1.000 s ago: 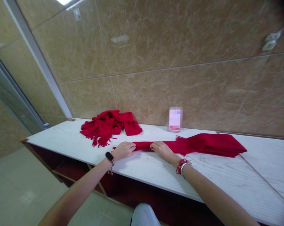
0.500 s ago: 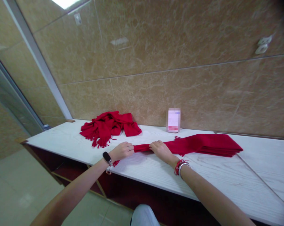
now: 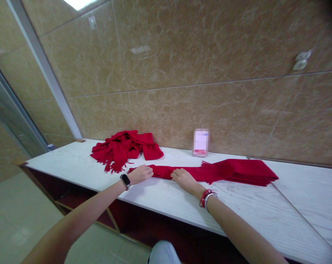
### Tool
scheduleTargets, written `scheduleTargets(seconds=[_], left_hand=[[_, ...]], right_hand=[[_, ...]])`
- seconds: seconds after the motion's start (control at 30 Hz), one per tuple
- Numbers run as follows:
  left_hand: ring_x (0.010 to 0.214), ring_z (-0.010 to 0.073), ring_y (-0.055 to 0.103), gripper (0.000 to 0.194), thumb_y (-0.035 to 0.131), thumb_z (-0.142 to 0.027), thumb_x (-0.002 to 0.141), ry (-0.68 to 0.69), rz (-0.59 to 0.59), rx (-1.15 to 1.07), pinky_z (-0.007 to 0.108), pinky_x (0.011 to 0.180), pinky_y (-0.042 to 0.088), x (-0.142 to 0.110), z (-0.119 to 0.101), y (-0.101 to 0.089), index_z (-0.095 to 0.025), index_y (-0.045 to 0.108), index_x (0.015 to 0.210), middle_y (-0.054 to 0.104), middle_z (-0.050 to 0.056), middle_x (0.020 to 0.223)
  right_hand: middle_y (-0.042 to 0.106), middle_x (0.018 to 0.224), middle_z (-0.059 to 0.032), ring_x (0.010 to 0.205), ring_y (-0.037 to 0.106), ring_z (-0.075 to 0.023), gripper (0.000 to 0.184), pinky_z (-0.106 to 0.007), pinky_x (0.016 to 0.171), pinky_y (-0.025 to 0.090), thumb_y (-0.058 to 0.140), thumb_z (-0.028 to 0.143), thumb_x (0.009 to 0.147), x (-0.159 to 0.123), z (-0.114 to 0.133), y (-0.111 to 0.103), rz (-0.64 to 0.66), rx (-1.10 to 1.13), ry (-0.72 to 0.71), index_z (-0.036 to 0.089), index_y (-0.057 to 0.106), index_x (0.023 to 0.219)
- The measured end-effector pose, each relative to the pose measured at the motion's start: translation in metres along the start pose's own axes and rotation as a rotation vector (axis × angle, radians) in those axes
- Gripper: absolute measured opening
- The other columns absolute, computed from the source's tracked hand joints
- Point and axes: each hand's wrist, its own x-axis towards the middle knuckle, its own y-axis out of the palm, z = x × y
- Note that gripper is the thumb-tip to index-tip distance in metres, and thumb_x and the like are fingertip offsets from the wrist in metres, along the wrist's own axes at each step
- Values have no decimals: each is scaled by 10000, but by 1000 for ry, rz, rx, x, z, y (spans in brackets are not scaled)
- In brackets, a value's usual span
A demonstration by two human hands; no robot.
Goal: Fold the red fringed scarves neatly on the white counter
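Observation:
A red fringed scarf point(image 3: 192, 173) lies lengthwise along the white countertop. Its right part rests against or over a neat folded stack of red cloth point(image 3: 251, 170); where one ends and the other begins I cannot make out. My left hand point(image 3: 140, 173), with a ring and a dark watch on the wrist, is closed on the scarf near its left end, where some fringe shows behind the fingers. My right hand point(image 3: 184, 179), wearing red and silver bracelets, grips the scarf's near edge a little further right, fingers curled over it.
A crumpled heap of red scarves point(image 3: 127, 148) sits at the back left against the tiled wall point(image 3: 168, 113). A blurred pinkish card or screen point(image 3: 200, 143) stands at the wall. Below the white countertop point(image 3: 155, 200) are dark open shelves point(image 3: 144, 220).
My left hand has moved slightly back from the counter's front edge. The scarf's left end now lies flatter and wider, its fringe no longer hanging toward the front.

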Motion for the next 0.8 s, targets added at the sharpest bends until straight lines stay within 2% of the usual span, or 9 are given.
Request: scheduleTargets(seconds=[0.1, 0.2, 0.3, 0.43, 0.53, 0.6, 0.67, 0.73, 0.8], left_hand=[[700, 161, 539, 156, 438, -62, 850, -23, 78, -36, 290, 656, 402, -13, -7, -2, -143, 555, 915, 594, 45, 777], [785, 174, 555, 185, 450, -67, 838, -73, 133, -109, 295, 710, 421, -16, -10, -5, -147, 549, 973, 602, 54, 835], [978, 189, 527, 148, 473, -94, 820, -145, 149, -231, 292, 834, 405, -14, -12, -4, -150, 565, 921, 585, 82, 1032], [1061, 179, 507, 230, 457, -190, 843, -300, 145, -473, 277, 906, 377, -15, -11, -2, -143, 531, 1055, 513, 98, 1215], [1050, 174, 512, 271, 385, -296, 883, -433, 122, -660, 272, 908, 365, -16, -1, 0, -154, 542, 1053, 563, 85, 1142], [994, 173, 535, 297, 363, -314, 880, -625, 104, -774, 269, 867, 381, -14, 8, 3, -153, 545, 1051, 596, 80, 1064], [853, 176, 571, 328, 434, -360, 831, -800, 148, -900, 261, 757, 412, -11, 17, 8, -143, 551, 1045, 627, 65, 941], [706, 167, 565, 346, 542, -419, 740, -841, 220, -1005, 245, 646, 407, -5, 25, 12, -136, 597, 931, 630, 32, 788], [643, 154, 538, 334, 605, -455, 667, -801, 245, -1046, 230, 594, 385, 0, 32, 13, -137, 611, 768, 600, 5, 682]], right_hand=[[609, 866, -55, 824, 545, -177, 111, -299, 730, 371, 467, 161, 869, 1, 2, -2, 33, 38, 4, 151, 578, 870], [613, 895, -69, 861, 554, -184, 121, -310, 768, 392, 463, 160, 869, 2, 3, -4, 39, 92, 21, 144, 583, 881], [618, 967, -91, 931, 559, -183, 159, -310, 814, 406, 436, 149, 878, 1, 1, -3, 38, 161, 1, 137, 583, 939], [581, 1124, -146, 1064, 527, -196, 252, -317, 876, 409, 412, 132, 881, -1, -1, 3, 44, 196, 13, 114, 540, 1098], [573, 1150, -162, 1086, 522, -208, 293, -316, 897, 409, 417, 141, 880, -1, -2, 7, 66, 213, 27, 94, 516, 1151], [573, 1154, -165, 1091, 520, -212, 304, -316, 908, 404, 416, 144, 880, -1, -2, 8, 74, 219, 29, 85, 512, 1163], [571, 1162, -161, 1085, 525, -213, 307, -322, 911, 403, 412, 145, 881, -1, -2, 7, 79, 223, 38, 93, 513, 1167], [571, 1165, -156, 1071, 535, -212, 305, -327, 906, 406, 416, 145, 878, -1, -2, 7, 85, 233, 54, 108, 519, 1163], [570, 1167, -157, 1067, 538, -213, 304, -327, 904, 407, 424, 151, 876, -1, -1, 6, 88, 244, 69, 112, 522, 1161]])
